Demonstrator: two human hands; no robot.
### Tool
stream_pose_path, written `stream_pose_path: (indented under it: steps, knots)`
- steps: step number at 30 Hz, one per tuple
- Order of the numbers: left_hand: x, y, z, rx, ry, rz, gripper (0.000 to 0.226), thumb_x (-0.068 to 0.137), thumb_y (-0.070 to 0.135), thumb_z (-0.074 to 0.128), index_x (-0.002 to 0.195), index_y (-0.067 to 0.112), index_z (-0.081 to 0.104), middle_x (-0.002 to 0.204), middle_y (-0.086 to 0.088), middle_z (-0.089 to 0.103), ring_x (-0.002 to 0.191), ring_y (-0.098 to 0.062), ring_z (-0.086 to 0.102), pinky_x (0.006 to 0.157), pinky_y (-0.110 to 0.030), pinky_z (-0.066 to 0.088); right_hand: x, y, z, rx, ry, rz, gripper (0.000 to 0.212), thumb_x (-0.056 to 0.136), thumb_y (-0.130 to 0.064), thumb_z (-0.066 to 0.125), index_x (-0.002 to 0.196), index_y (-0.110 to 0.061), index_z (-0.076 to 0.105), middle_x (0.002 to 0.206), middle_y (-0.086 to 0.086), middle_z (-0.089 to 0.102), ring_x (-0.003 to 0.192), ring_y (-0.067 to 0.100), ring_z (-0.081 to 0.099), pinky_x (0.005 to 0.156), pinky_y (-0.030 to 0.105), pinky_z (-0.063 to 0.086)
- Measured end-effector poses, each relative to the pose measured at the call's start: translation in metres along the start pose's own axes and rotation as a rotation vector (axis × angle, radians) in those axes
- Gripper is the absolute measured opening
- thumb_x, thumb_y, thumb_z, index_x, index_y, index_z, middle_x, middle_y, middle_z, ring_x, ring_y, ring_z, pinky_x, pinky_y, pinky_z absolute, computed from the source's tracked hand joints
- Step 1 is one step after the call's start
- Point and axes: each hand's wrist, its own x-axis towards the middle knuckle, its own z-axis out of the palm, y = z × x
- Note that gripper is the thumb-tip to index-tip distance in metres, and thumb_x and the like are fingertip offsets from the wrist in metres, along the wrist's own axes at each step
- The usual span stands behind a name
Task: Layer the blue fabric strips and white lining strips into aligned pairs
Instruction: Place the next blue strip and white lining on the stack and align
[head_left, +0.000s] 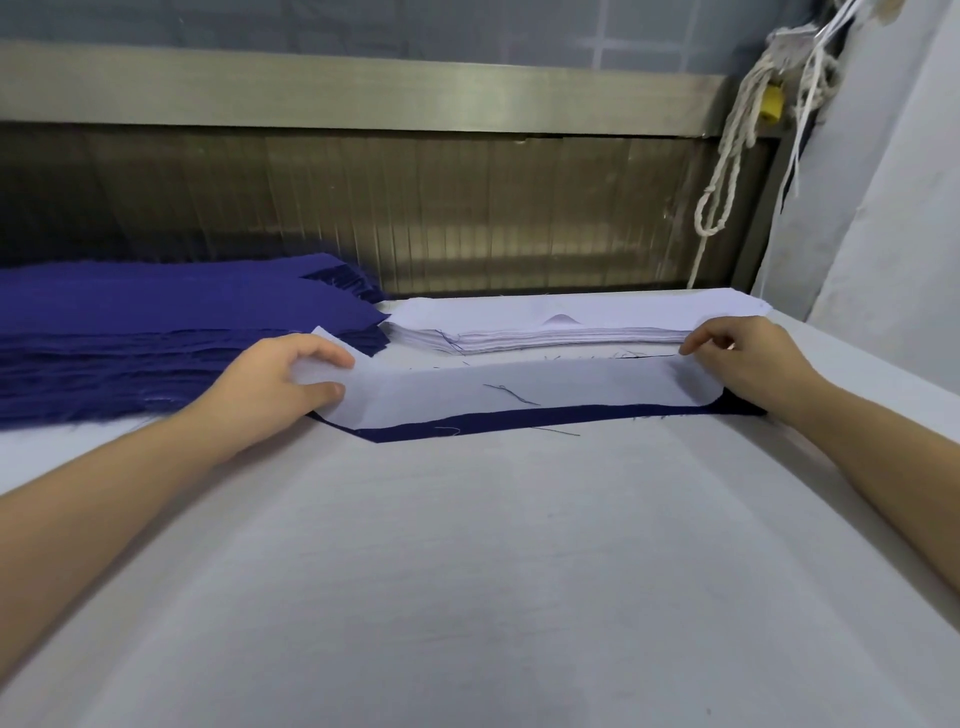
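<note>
A: What takes up most of the view?

B: A wide tabletop (467, 571) covered in pale cloth, seen from above and sloping away from the viewer. Behind it runs a ribbed metal panel (415, 218) under a flat rail.

A: Where is the fabric?

B: At the far left lies a thick stack of blue strips (130, 332), its edges frayed. Just to its right, along the back edge of the tabletop, sits a neat stack of white lining (545, 325). In front of both stacks, one white lining strip (519, 389) lies across a single blue strip (519, 418). The blue shows as a narrow band along the near edge and at the angled left end, so the two are not lined up.

A: And the hands?

B: The left hand (280, 384) pinches the left end of the white lining strip between thumb and curled fingers. The right hand (743, 358) pinches the right end, where the lining curls up from the blue.

A: Anything smaller?

B: A knotted pale rope (727, 156) hangs at the upper right, and loose dark threads (511, 393) lie on the lining.
</note>
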Motion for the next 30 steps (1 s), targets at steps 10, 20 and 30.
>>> stream_pose_path:
  steps: [10,20,30]
  knots:
    - [-0.003,0.007,-0.004,-0.402,0.062,-0.004,0.034,0.079,-0.002,0.069,0.089,0.030,0.069,0.103,0.004,0.063,0.097,-0.024,0.062,0.088,-0.045,0.052,0.002,0.002,-0.008,-0.078,0.104,0.038,0.040,0.085,0.003,0.036,0.074,-0.021,0.066,0.067,-0.011,0.053,0.060,0.011,0.044,0.052,0.023,0.030]
    - [-0.004,0.001,0.000,-0.126,-0.024,0.086,0.031,0.078,0.009,0.073,0.090,0.037,0.067,0.072,0.017,0.060,0.056,0.002,0.054,0.052,-0.012,0.041,0.003,0.003,-0.010,-0.160,0.024,0.153,0.036,0.086,-0.002,0.040,0.070,-0.021,0.067,0.088,0.008,0.062,0.081,0.027,0.049,0.066,0.030,0.035]
    - [-0.004,0.001,-0.001,0.010,-0.079,0.165,0.033,0.079,0.011,0.073,0.092,0.039,0.063,0.100,0.018,0.058,0.070,0.007,0.053,0.060,-0.004,0.038,0.003,0.002,-0.009,-0.195,-0.027,0.209,0.019,0.082,-0.009,0.054,0.064,-0.012,0.060,0.077,0.012,0.062,0.074,0.029,0.052,0.063,0.030,0.037]
